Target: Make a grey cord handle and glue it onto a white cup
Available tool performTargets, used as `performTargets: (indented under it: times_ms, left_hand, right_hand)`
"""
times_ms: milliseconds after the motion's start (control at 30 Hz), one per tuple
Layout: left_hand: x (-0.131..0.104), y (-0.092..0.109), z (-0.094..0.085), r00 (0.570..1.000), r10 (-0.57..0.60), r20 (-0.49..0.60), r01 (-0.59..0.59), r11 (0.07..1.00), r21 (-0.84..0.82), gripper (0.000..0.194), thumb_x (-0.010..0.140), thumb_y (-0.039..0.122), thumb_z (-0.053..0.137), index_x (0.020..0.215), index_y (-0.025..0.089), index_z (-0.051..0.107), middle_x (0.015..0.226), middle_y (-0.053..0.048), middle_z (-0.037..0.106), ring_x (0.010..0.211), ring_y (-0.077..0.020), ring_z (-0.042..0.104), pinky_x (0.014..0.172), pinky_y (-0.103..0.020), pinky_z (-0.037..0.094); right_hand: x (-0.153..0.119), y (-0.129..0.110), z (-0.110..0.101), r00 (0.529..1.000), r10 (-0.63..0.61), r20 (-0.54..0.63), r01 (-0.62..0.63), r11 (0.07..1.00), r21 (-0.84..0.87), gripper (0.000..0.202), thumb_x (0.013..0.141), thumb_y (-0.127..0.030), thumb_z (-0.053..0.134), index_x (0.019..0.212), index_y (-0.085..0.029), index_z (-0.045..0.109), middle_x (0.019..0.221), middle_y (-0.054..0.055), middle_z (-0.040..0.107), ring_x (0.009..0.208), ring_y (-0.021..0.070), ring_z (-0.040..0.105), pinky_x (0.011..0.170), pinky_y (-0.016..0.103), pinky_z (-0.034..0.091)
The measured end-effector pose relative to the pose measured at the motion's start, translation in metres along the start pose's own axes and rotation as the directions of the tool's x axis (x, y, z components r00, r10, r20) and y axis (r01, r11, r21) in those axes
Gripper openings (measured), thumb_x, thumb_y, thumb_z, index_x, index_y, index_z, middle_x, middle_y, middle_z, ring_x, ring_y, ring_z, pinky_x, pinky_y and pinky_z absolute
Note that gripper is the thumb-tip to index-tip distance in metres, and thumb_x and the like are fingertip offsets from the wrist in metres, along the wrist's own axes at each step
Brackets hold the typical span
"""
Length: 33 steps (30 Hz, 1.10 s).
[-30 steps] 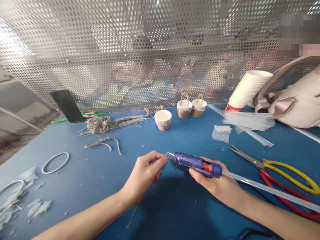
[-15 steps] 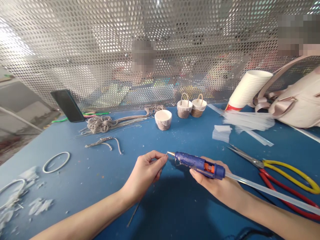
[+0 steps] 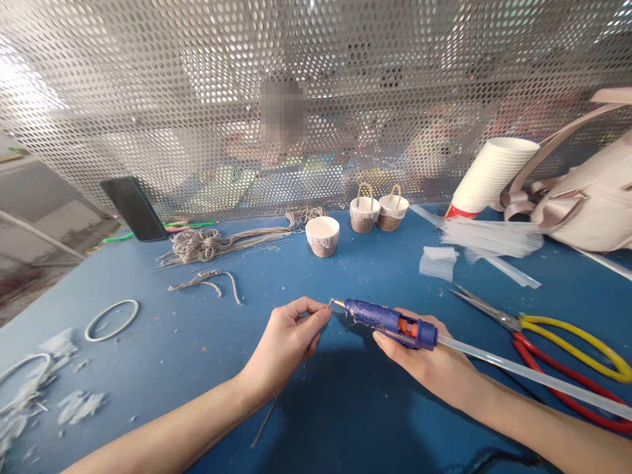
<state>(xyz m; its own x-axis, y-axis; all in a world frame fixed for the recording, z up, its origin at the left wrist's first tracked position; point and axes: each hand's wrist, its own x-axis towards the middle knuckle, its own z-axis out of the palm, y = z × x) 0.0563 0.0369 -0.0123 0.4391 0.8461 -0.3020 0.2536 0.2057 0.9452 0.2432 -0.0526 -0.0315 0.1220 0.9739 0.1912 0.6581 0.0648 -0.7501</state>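
Note:
My left hand [image 3: 291, 329] pinches a thin grey cord [image 3: 264, 421] between thumb and index fingertip; its tail slants down below the hand, and part of it is hidden by the fingers. My right hand [image 3: 429, 359] is wrapped around a blue glue gun [image 3: 380, 319], whose metal nozzle points left at the cord's tip beside my left fingertips. Out of the gun's back runs a long clear glue stick [image 3: 518, 372]. Beyond both hands stands a small cup [image 3: 323, 238] with a white rim and brownish base. Farther back are two similar little baskets [image 3: 364, 217] with cord handles.
On the right lie scissors [image 3: 516, 324] with yellow and red handles, clear glue sticks [image 3: 488, 238], stacked paper cups [image 3: 494, 174] and a pale bag [image 3: 592, 197]. To the left are cord bundles [image 3: 197, 245], a phone [image 3: 134, 209], a ring [image 3: 111, 321] and scraps. A perforated metal panel [image 3: 207, 145] closes the back.
The glue gun's back end and the glue stick have shifted slightly left, with my right hand. The nozzle still sits at the cord's tip. My left hand has barely moved.

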Motion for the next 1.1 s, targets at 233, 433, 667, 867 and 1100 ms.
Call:
performTargets:
  times_ms: [233, 433, 667, 867, 1100]
  left_hand:
    - [0.001, -0.001, -0.002, 0.999, -0.005, 0.051, 0.007, 1.000, -0.023, 0.033, 0.079, 0.048, 0.057, 0.074, 0.016, 0.059, 0.043, 0.007, 0.039, 0.041, -0.0069, 0.031, 0.040, -0.019, 0.025]
    - [0.002, -0.002, -0.001, 1.000, -0.009, 0.006, 0.008, 0.999, 0.051, 0.032, 0.079, 0.048, 0.058, 0.075, 0.016, 0.059, 0.043, 0.007, 0.040, 0.040, -0.0064, 0.031, 0.040, -0.018, 0.025]
    - [0.002, -0.003, -0.002, 1.000, 0.005, 0.022, -0.005, 1.000, 0.016, 0.032, 0.080, 0.048, 0.057, 0.075, 0.016, 0.058, 0.043, 0.007, 0.039, 0.042, -0.0065, 0.029, 0.040, -0.019, 0.023]
    - [0.003, -0.004, -0.003, 1.000, 0.007, 0.017, -0.007, 1.000, 0.016, 0.032, 0.080, 0.047, 0.058, 0.073, 0.016, 0.057, 0.043, 0.007, 0.038, 0.042, -0.0064, 0.028, 0.040, -0.019, 0.023]
    - [0.003, -0.005, 0.000, 1.000, 0.011, -0.009, -0.011, 0.999, 0.051, 0.032, 0.080, 0.047, 0.058, 0.076, 0.015, 0.059, 0.042, 0.007, 0.039, 0.041, -0.0059, 0.030, 0.040, -0.018, 0.024]
  right_hand:
    - [0.005, 0.005, -0.004, 0.994, -0.003, -0.112, -0.004, 0.998, -0.058, 0.018, 0.079, -0.037, 0.053, 0.076, -0.025, 0.066, 0.075, 0.003, 0.073, 0.073, 0.0225, 0.070, 0.068, 0.029, 0.057]
    - [0.002, -0.010, -0.007, 1.000, 0.011, 0.012, -0.011, 0.997, 0.074, 0.022, 0.084, -0.036, 0.049, 0.066, -0.024, 0.056, 0.053, -0.004, 0.058, 0.047, 0.0124, 0.057, 0.049, 0.019, 0.050]
    - [0.000, -0.008, -0.003, 1.000, 0.011, -0.002, -0.011, 1.000, -0.024, 0.020, 0.084, -0.034, 0.051, 0.067, -0.025, 0.056, 0.057, -0.003, 0.062, 0.051, 0.0134, 0.060, 0.049, 0.019, 0.050]
    - [0.001, -0.004, 0.000, 0.998, 0.033, -0.056, -0.031, 0.999, 0.029, 0.021, 0.083, -0.036, 0.050, 0.066, -0.026, 0.056, 0.055, -0.002, 0.062, 0.051, 0.0160, 0.061, 0.049, 0.022, 0.050]
    - [0.002, -0.008, -0.003, 0.999, -0.021, 0.024, 0.020, 0.998, 0.058, 0.022, 0.084, -0.032, 0.051, 0.065, -0.023, 0.053, 0.051, -0.006, 0.055, 0.045, 0.0103, 0.053, 0.048, 0.018, 0.046]
